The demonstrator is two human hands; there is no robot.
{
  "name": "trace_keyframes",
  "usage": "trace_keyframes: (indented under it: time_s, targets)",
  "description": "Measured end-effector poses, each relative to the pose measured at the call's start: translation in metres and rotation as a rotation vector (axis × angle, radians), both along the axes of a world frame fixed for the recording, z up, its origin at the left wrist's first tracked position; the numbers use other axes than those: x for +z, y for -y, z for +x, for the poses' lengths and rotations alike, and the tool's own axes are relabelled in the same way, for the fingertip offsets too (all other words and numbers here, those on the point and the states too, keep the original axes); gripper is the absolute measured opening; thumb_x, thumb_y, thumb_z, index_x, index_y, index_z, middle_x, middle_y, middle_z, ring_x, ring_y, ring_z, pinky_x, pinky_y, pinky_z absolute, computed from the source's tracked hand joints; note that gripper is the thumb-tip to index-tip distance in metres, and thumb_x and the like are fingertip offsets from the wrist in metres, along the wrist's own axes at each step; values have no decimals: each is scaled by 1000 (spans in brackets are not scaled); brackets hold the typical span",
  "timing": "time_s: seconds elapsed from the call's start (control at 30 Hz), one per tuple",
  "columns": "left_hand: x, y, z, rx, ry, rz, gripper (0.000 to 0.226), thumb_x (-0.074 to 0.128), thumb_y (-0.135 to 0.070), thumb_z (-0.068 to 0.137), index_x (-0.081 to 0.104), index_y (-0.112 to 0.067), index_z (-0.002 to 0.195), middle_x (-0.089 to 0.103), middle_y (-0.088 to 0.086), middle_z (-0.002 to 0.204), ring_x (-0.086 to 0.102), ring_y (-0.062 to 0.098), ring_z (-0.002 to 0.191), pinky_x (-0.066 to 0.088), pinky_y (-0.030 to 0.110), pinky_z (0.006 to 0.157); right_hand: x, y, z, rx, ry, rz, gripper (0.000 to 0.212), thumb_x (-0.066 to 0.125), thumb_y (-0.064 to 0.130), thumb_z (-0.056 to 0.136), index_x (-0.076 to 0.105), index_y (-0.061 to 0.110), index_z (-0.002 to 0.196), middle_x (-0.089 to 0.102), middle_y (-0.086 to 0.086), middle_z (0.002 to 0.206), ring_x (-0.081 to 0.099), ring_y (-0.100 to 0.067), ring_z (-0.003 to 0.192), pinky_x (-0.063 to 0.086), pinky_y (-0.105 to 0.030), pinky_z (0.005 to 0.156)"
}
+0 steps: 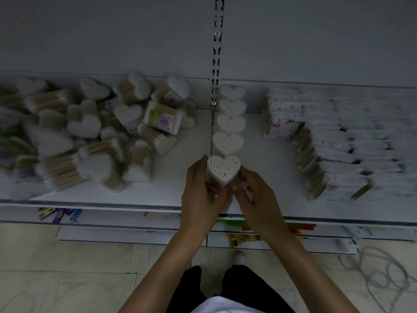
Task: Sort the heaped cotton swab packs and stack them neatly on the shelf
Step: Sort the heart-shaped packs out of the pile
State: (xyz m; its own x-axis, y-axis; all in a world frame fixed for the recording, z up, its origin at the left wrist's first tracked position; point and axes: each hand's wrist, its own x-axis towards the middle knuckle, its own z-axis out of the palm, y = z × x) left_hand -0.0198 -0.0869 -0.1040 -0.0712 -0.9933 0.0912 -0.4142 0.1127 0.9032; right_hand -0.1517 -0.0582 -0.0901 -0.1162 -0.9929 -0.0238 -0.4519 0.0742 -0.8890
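On the left hand (198,190) and the right hand (255,195) the fingers were curled round the sides of 1 heart-shaped pack (223,169), gripping it from both flanks with the swab tips facing up. It stood at the near end of a row of 4 upright heart packs (230,123) that ran toward the back of the shelf (171,193). It was touching the nearest of them or just short of it; I could not tell which. That made 5 packs in line, counting the held one, which by my reckoning was being set down and not yet let go. To the left the heap (90,132) lay tumbled, many heart packs on their sides with a few flowered boxes (162,117) among them, so most of the sorting looked undone. To the right, well apart, flat packs (338,150) were already stacked in rows.
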Motion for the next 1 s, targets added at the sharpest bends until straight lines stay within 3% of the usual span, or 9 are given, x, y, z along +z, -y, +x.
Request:
trace_keyframes:
  time_s: [0.07, 0.17, 0.27, 0.37, 0.47, 0.67, 0.8, 0.9, 1.0]
  targets:
    - [1, 4, -1, -33, 37, 1, 80, 79, -27, 79, 36, -15, 145, 45, 2, 143, 50, 4, 116, 39, 1, 89, -2, -1, -1, -17, 14, -30, 44, 53, 13, 96, 38, 31, 134, 43, 30, 122, 44, 18, 108, 30, 1, 93]
    - [2, 7, -2, -60, 58, -6, 79, 77, -26, 81, 33, -15, 146, 42, 3, 147, 40, -1, 125, 30, -1, 96, -4, -1, -3, -19, 24, -47, 47, 52, 14, 97, 37, 30, 139, 40, 34, 126, 45, 10, 115, 35, -5, 98]
    - [2, 8, -5, -83, 28, 13, 76, 74, -31, 82, 35, -19, 146, 48, 1, 144, 51, 11, 123, 40, 13, 99, -4, 1, -7, -29, 36, -67, 44, 52, 17, 97, 40, 30, 137, 48, 27, 123, 49, 8, 112, 40, -8, 94]
    - [3, 8, -10, -75, 10, 47, 76, 74, -43, 79, 42, -18, 143, 54, -1, 137, 53, 11, 121, 42, 21, 101, -3, 3, -12, -37, 17, -94, 44, 54, 12, 96, 43, 26, 135, 53, 13, 123, 52, 4, 109, 41, -11, 94]
    - [8, 5, -16, -53, 22, 57, 83, 62, -63, 71, 46, -20, 140, 57, -4, 132, 54, 5, 116, 41, 12, 95, -2, 3, -16, -10, 17, -91, 45, 54, 11, 96, 40, 26, 136, 51, 15, 124, 50, 0, 113, 37, -8, 98]
    - [8, 3, -21, -21, 62, 46, 79, 64, -58, 73, 48, -17, 138, 57, 0, 129, 56, 9, 111, 43, 15, 90, -2, 3, -21, 20, 52, -52, 47, 50, 14, 98, 37, 22, 142, 51, 8, 133, 49, -4, 121, 38, -16, 103]
    - [9, 4, -20, -3, 28, 90, 97, 80, -51, 66, 34, -19, 146, 44, -13, 133, 42, -9, 113, 31, -4, 87, -1, 1, -27, 13, 55, 2, 58, 52, 15, 96, 28, 16, 149, 40, 5, 147, 41, -4, 131, 33, -19, 109]
    - [13, 2, -17, 11, 36, 147, 116, 87, -40, 60, 18, -24, 152, 41, -12, 143, 55, -16, 89, 44, 4, 75, 10, -7, -31, -127, 41, -110, 52, 52, 6, 94, 38, 18, 143, 43, 10, 140, 42, -1, 125, 33, -10, 105]
    - [18, -9, -11, 58, 23, 120, 114, 81, -47, 59, 18, -25, 151, 41, -17, 137, 59, -3, 77, 50, 12, 65, 28, -13, -26, -117, 2, -284, 47, 49, 14, 93, 40, 22, 138, 41, 17, 139, 41, 1, 128, 32, -14, 106]
